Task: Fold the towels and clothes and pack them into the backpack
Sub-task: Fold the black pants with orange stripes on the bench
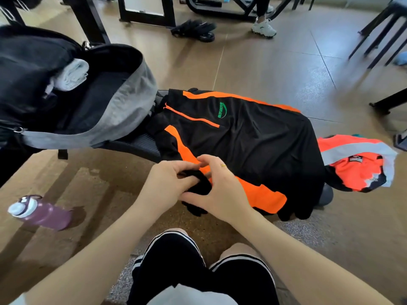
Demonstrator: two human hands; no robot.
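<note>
Both hands meet at the near edge of the black-and-orange garment (253,137), which lies spread across a low dark stand (141,143). Left hand (169,183) and right hand (220,190) have fingers curled, clamped on a bunched black fold between them. The open backpack (105,106), holding a rolled towel (71,74), lies at the stand's left end.

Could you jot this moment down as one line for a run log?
left hand: grips black cloth | right hand: grips same cloth | black-orange jersey: spread out | backpack: open, rolled towel inside
</note>
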